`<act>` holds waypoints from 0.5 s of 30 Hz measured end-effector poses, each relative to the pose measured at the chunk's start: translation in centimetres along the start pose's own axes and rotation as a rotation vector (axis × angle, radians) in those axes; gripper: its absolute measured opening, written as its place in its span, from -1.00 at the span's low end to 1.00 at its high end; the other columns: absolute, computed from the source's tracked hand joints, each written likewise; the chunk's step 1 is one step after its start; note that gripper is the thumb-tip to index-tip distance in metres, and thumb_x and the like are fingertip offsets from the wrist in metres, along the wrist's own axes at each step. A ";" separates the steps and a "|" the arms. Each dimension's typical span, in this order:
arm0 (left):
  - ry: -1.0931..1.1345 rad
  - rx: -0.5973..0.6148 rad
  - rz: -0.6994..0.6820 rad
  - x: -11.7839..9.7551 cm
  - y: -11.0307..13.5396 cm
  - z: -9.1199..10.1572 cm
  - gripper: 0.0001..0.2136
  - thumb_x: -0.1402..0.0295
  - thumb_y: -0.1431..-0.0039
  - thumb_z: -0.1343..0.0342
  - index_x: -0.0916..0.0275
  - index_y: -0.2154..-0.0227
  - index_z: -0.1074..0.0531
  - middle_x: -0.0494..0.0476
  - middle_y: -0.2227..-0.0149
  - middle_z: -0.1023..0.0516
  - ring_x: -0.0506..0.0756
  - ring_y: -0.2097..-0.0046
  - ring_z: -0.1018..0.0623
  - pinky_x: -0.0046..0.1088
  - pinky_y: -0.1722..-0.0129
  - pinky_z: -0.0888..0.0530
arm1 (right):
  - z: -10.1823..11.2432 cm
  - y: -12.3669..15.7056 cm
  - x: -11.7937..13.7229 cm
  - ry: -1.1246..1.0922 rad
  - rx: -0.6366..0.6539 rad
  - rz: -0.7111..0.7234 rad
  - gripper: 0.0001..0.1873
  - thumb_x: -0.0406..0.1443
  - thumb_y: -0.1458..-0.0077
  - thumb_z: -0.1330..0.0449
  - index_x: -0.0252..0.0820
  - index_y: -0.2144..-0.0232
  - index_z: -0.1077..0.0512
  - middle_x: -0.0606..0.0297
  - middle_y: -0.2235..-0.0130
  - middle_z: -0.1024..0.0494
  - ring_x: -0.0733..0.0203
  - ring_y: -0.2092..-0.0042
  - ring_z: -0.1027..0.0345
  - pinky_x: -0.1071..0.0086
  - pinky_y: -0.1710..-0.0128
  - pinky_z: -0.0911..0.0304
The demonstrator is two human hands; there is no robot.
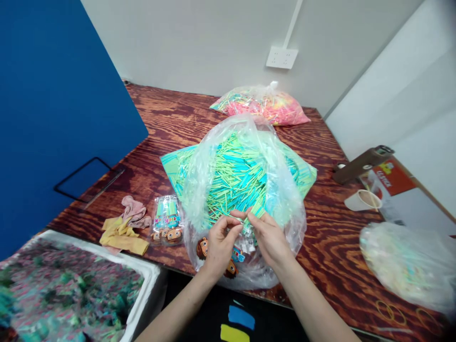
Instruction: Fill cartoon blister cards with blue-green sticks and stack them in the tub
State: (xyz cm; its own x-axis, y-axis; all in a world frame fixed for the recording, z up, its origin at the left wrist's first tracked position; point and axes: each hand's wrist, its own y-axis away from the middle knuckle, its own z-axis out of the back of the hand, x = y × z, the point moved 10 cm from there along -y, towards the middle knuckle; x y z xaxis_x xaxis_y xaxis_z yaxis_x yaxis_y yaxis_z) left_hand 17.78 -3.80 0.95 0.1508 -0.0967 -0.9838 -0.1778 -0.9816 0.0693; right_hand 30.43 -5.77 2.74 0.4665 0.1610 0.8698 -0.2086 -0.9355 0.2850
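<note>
A large clear plastic bag (285, 190) lies open on the table, filled with thin green and blue sticks (235, 175). At its near edge my two hands meet over the sticks. My right hand (270, 236) is closed on a small bunch of green sticks (257, 212). Beside it, the fingertips of my left hand (221, 241) are pinched together; what lies between them is too small to make out. Under my hands are clear packets printed with cartoon faces (231, 270). A filled packet (166, 221) of sticks lies left of the bag.
A tied bag of pink and yellow sticks (267, 107) sits at the back. Pink and yellow cloths (124, 236) lie left, above a white-rimmed box (144, 268). At right are a brown bottle (363, 164), a cup (362, 200), another plastic bag (402, 261) and rubber bands (391, 312).
</note>
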 end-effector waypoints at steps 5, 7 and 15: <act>0.114 0.029 0.041 0.2 -0.3 -0.1 -0.86 0.30 -0.07 -0.25 0.25 0.38 -0.46 -0.02 0.41 -0.45 -0.03 0.40 -0.41 -0.55 0.38 -0.36 | -1.2 0.5 0.4 0.124 0.170 -0.062 -0.62 -0.12 -0.06 -0.32 -0.09 0.08 -0.45 0.21 0.03 -0.60 0.05 -0.04 -0.42 0.14 -0.15 -0.14; 0.184 0.053 0.057 0.3 -0.4 -0.4 -0.85 0.30 -0.06 -0.27 0.24 0.36 -0.46 -0.01 0.39 -0.48 -0.04 0.38 -0.43 -0.55 0.36 -0.37 | -0.9 0.7 1.7 0.131 0.146 0.027 -0.55 -0.11 -0.16 -0.24 0.04 -0.08 -0.31 0.25 -0.03 -0.56 0.09 0.01 -0.46 0.13 -0.10 -0.20; 0.268 0.055 0.061 -0.5 -0.5 -1.0 -0.85 0.32 -0.02 -0.31 0.25 0.38 -0.48 0.00 0.38 -0.52 -0.01 0.30 -0.49 -0.53 0.24 -0.39 | -1.3 1.8 3.9 0.534 0.116 0.330 -0.73 -0.14 -0.30 -0.05 -0.12 0.32 -0.47 0.21 0.04 -0.57 0.08 -0.03 -0.40 0.20 -0.09 -0.21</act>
State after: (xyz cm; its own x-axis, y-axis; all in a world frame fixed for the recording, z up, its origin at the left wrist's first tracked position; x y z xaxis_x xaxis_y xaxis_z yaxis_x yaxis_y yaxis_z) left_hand 18.75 -3.47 1.59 0.3885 -0.2028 -0.8989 -0.2464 -0.9628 0.1107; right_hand 30.76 -6.44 7.18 -0.1057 -0.0343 0.9938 -0.1600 -0.9858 -0.0511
